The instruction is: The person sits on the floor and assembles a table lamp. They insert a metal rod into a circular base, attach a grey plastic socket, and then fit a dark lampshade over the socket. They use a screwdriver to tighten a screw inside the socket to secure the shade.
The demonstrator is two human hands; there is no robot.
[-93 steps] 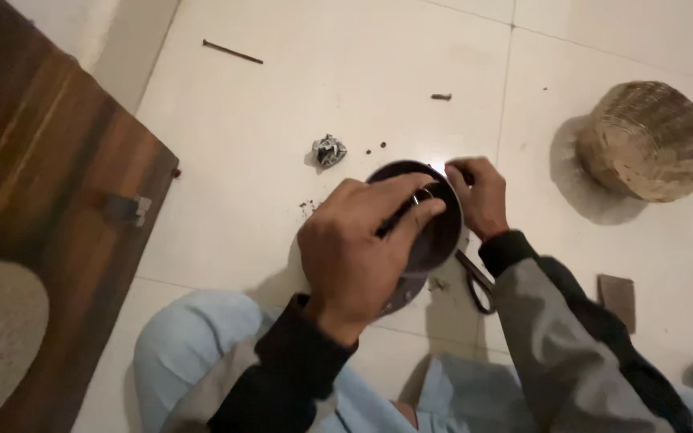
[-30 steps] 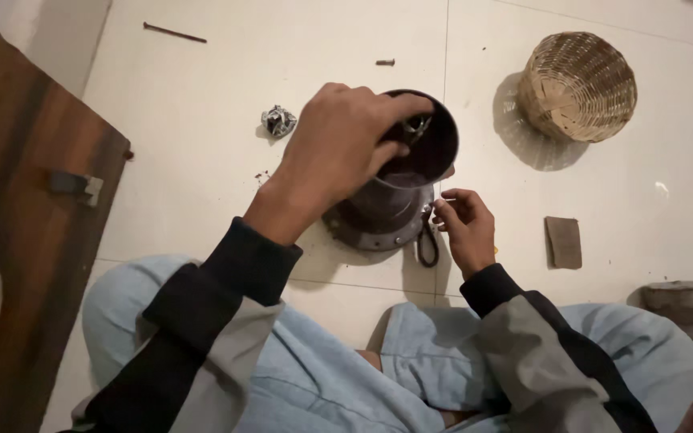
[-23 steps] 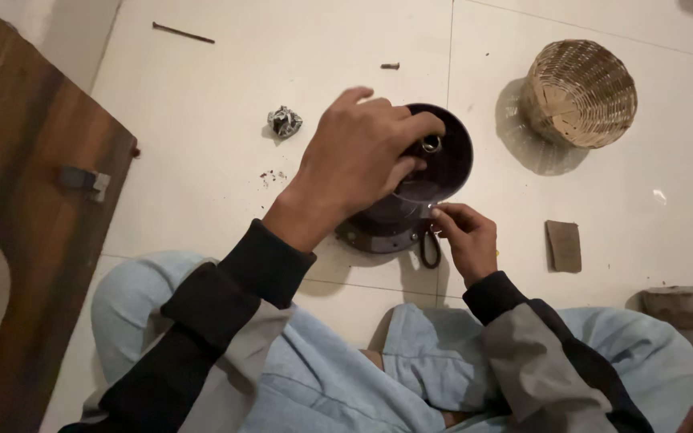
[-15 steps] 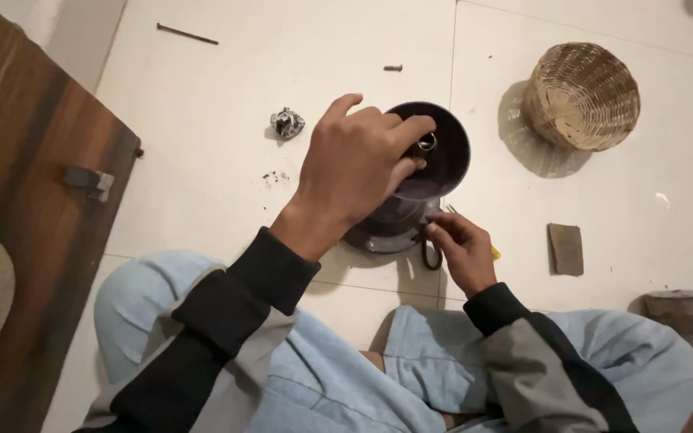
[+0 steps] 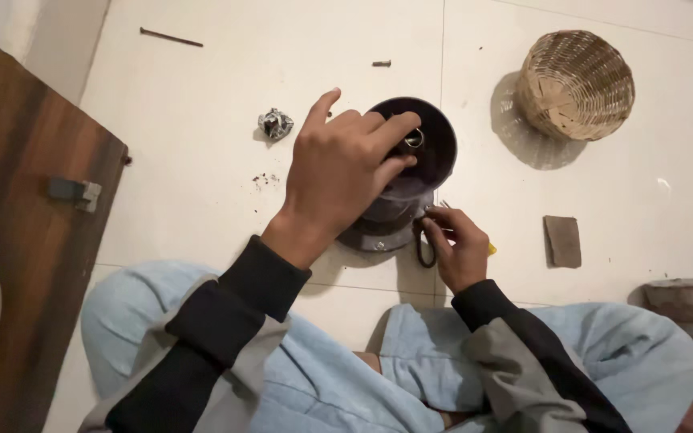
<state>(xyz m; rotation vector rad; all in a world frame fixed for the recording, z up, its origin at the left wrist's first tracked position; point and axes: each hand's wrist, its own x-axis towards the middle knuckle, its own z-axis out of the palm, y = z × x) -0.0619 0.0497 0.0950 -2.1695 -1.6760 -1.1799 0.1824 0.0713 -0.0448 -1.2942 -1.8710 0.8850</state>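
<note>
Dark round pot (image 5: 411, 172): I see it in the head view standing upright on the white tiled floor (image 5: 202, 120), just ahead of my knees, mouth up; its long axis runs straight up toward the camera, with a wider grey base (image 5: 370, 236) flaring out below.
Left hand (image 5: 342, 172): I have it draped over the pot's near-left rim from above, fingers curled, thumb and fingertips pinching a small metal ring (image 5: 415, 139) inside the mouth; forefinger lifted free.
Right hand (image 5: 457, 244): it sits low at the pot's right flank beside the base, fingers closed in a pinch on something thin, with a yellow bit (image 5: 491, 249) showing behind; what it is I cannot tell. A dark loop (image 5: 423, 248) hangs just beside it.
Key relation: the pot lies between my two hands, the left on top and touching, the right down at its side; the left is nearer the mouth.
Around, head view: a woven basket (image 5: 575, 84) upturned well to the right, a crumpled foil scrap (image 5: 275, 123) to the left, a brown pad (image 5: 562, 240) near the right hand, a screw (image 5: 381, 62) and a long nail (image 5: 170, 37) further off, a wooden board (image 5: 26, 208) at far left.
</note>
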